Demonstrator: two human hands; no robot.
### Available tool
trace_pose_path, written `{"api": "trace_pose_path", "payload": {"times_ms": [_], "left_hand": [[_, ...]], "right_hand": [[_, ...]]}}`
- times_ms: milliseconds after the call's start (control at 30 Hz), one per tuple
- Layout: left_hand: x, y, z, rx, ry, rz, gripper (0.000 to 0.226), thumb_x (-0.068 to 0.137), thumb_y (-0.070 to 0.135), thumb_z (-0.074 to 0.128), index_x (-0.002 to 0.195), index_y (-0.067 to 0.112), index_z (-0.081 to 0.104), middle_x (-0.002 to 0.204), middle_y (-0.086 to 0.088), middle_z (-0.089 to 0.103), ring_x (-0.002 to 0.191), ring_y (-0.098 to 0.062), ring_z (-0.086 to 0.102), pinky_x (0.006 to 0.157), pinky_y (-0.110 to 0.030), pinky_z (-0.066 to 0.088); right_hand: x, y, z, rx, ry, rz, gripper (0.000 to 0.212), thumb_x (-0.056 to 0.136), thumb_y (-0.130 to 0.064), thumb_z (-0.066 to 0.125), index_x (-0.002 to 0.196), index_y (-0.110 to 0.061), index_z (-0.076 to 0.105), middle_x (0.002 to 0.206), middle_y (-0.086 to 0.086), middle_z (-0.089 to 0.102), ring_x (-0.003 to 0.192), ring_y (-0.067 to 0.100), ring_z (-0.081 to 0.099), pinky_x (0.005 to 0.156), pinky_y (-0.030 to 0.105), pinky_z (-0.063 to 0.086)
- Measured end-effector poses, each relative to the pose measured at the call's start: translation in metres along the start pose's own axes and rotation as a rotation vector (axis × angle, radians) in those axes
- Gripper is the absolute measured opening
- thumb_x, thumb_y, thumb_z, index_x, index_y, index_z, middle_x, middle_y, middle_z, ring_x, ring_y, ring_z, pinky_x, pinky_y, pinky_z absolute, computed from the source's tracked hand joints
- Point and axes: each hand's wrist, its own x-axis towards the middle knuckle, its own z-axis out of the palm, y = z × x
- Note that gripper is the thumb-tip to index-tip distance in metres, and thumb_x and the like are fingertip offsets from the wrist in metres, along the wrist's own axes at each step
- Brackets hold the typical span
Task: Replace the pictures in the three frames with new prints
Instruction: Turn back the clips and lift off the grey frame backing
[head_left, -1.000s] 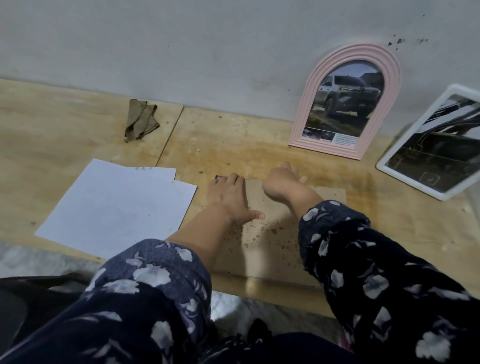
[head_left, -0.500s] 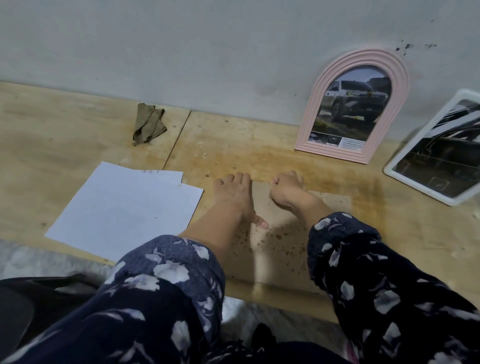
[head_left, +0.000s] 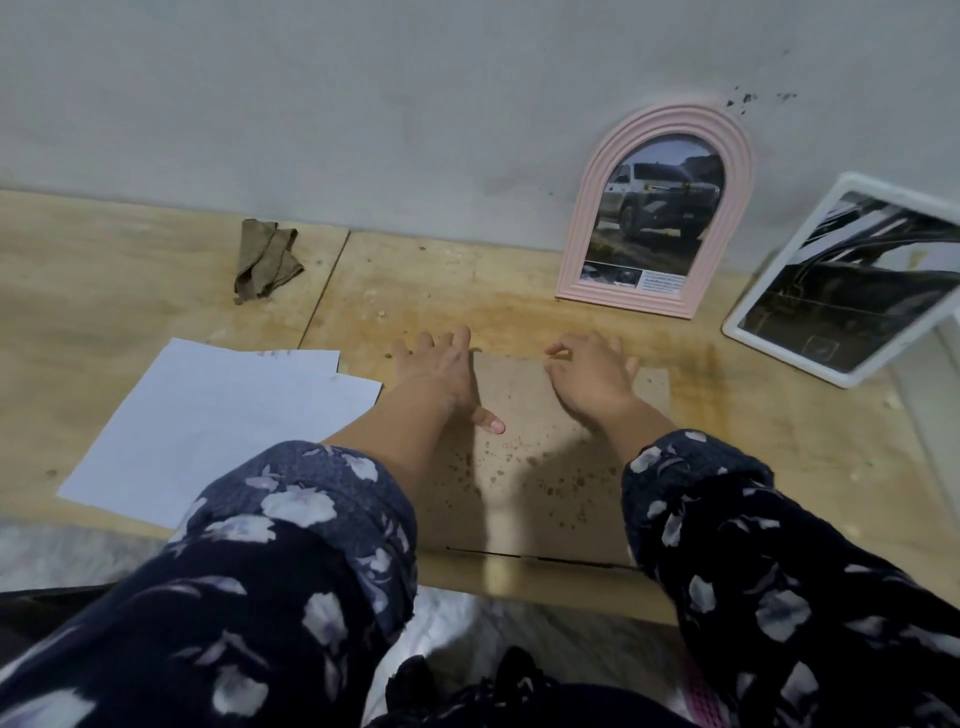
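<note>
Frame (head_left: 530, 457), face down at desk's front edge: left hand (head_left: 441, 371) flat on its far-left corner, right hand (head_left: 592, 376) with fingers curled at far edge, grip unclear; risk: backing slipping off edge when pried.

Bare table (head_left: 130, 291) is left between the folded cloth (head_left: 266, 258) and white sheets (head_left: 218, 426); passage right is blocked by the pink arched frame (head_left: 655, 208) and white frame (head_left: 847, 283) against the wall
</note>
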Motion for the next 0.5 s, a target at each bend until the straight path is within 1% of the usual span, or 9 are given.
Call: {"api": "trace_pose_path", "payload": {"times_ms": [67,167,233,267,333,367,400,433,500], "left_hand": [[-0.005,-0.001,-0.001,0.014,0.026,0.009,0.121,0.047,0.084,0.069,0.136,0.016,0.023,0.144,-0.004,0.036,0.135,-0.032,0.030,0.111,-0.057,0.021],[-0.012,-0.001,-0.004,0.061,0.085,0.003,0.122,0.047,0.086,0.066,0.137,0.015,0.024,0.139,-0.005,0.031,0.133,-0.032,0.029,0.111,-0.059,0.019],[-0.016,-0.001,-0.005,0.074,0.119,0.003,0.121,0.047,0.086,0.065,0.136,0.015,0.025,0.136,-0.006,0.030,0.130,-0.032,0.030,0.110,-0.058,0.021],[-0.017,-0.001,-0.005,0.073,0.130,0.004,0.121,0.047,0.086,0.065,0.136,0.015,0.025,0.136,-0.007,0.029,0.131,-0.033,0.029,0.110,-0.058,0.022],[-0.021,-0.001,-0.005,0.062,0.150,0.000,0.123,0.047,0.086,0.066,0.137,0.014,0.023,0.139,-0.008,0.026,0.132,-0.034,0.027,0.109,-0.057,0.024],[-0.023,0.000,-0.005,0.055,0.161,-0.005,0.123,0.047,0.086,0.066,0.138,0.015,0.023,0.140,-0.008,0.024,0.132,-0.035,0.026,0.109,-0.056,0.026],[-0.026,-0.001,-0.004,0.046,0.175,-0.010,0.123,0.047,0.086,0.066,0.138,0.016,0.023,0.141,-0.008,0.022,0.132,-0.035,0.026,0.107,-0.056,0.028],[-0.028,-0.002,-0.002,0.023,0.187,-0.014,0.121,0.048,0.085,0.066,0.138,0.017,0.022,0.143,-0.008,0.019,0.131,-0.036,0.026,0.106,-0.055,0.030],[-0.034,-0.006,0.005,-0.113,0.205,-0.034,0.115,0.052,0.081,0.069,0.139,0.023,0.020,0.151,-0.005,0.007,0.135,-0.037,0.024,0.105,-0.055,0.031]], "right_hand": [[-0.010,0.018,-0.007,-0.045,0.068,0.053,0.029,0.095,-0.042,0.044,0.120,-0.035,0.055,0.134,0.000,0.046,0.126,0.024,0.031,0.096,0.041,0.025],[-0.020,0.041,-0.019,0.007,0.133,0.183,0.046,0.094,-0.041,0.045,0.138,-0.031,0.040,0.144,0.005,0.036,0.131,0.028,0.029,0.105,0.045,0.024],[-0.031,0.052,-0.027,0.246,0.128,0.305,0.057,0.093,-0.037,0.050,0.145,-0.027,0.028,0.148,0.005,0.033,0.135,0.031,0.030,0.110,0.046,0.027],[-0.037,0.057,-0.031,0.402,0.128,0.373,0.060,0.093,-0.034,0.052,0.146,-0.024,0.026,0.147,0.005,0.037,0.132,0.032,0.036,0.107,0.045,0.034],[-0.049,0.062,-0.036,0.657,0.109,0.491,0.049,0.094,-0.024,0.053,0.139,-0.017,0.036,0.131,0.005,0.051,0.111,0.029,0.053,0.082,0.034,0.047],[-0.054,0.063,-0.037,0.734,0.085,0.526,0.037,0.095,-0.019,0.052,0.130,-0.014,0.045,0.119,0.006,0.057,0.097,0.027,0.056,0.069,0.030,0.047],[-0.059,0.064,-0.037,0.791,0.071,0.547,0.024,0.095,-0.015,0.050,0.119,-0.012,0.052,0.111,0.009,0.061,0.087,0.026,0.057,0.064,0.030,0.048],[-0.063,0.065,-0.035,0.856,0.075,0.563,0.020,0.095,-0.011,0.047,0.113,-0.011,0.056,0.104,0.011,0.065,0.082,0.027,0.059,0.065,0.034,0.049],[-0.066,0.066,-0.030,0.999,0.097,0.588,0.028,0.096,-0.007,0.040,0.116,-0.014,0.059,0.103,0.013,0.068,0.083,0.030,0.065,0.072,0.043,0.054]]}}
